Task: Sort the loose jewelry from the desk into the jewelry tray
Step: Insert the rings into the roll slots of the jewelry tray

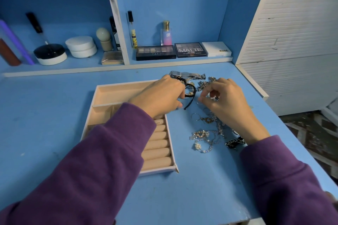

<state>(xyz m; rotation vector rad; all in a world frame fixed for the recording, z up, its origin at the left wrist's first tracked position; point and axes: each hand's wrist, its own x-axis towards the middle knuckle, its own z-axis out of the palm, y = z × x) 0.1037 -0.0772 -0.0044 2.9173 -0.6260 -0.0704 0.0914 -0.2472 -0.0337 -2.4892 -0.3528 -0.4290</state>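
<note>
Judged barely begun: grips black cord bracelet in left hand just beside jewelry tray, pinches small silvery piece in right hand, leaves silver watch and tangled chains loose on desk, shows nothing plainly placed in visible tray compartments.

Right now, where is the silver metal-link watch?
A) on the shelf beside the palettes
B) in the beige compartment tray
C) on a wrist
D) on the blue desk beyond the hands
D: the silver metal-link watch lies on the blue desk, outside the beige compartment tray, just beyond the left hand.
</note>
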